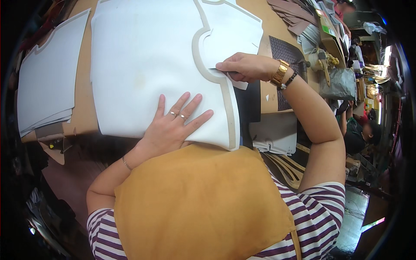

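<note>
Left hand lies flat, fingers spread, pressing on the lower part of a large white sheet with nothing held in it. The sheet covers a beige template, whose edge shows as a narrow band along the sheet's right side and around a curved notch. Both lie on the brown table, the lower edge overhanging toward the person's mustard apron.

Right hand is at the curved notch, its grip pinched narrow on a thin dark blade (tool type too small to tell), tip touching the sheet's cut edge just left of the fingertips. A gold watch sits on that wrist.

A second stack of white sheets lies well apart at far left.
</note>
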`<state>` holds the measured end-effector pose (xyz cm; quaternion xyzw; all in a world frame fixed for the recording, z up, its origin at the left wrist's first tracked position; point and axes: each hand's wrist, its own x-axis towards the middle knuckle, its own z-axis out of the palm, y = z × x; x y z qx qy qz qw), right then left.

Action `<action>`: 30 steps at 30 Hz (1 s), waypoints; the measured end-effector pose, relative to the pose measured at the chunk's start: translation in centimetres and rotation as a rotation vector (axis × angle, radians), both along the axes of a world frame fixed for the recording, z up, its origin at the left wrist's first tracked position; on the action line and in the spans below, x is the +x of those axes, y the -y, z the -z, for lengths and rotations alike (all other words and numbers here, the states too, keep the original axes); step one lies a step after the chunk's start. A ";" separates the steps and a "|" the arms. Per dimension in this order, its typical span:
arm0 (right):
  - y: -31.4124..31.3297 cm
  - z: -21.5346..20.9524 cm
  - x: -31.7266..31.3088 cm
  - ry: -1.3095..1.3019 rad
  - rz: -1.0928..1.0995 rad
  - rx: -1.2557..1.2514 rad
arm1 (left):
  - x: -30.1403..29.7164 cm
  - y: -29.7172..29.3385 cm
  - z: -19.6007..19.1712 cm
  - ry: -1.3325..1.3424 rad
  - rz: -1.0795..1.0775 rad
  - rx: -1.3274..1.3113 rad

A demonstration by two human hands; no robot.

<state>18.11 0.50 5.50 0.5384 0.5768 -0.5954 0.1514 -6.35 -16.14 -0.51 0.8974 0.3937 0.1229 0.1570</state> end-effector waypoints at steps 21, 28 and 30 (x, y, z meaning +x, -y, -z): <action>-1.1 2.2 1.9 0.069 -0.238 1.255 | -0.8 -0.2 -0.3 0.142 0.042 -0.023; -1.9 3.9 0.0 0.171 -0.430 1.612 | -0.8 -0.1 0.1 0.170 0.036 0.007; -2.1 4.2 -0.2 0.161 -0.423 1.602 | -0.9 -0.2 0.0 0.168 0.042 0.008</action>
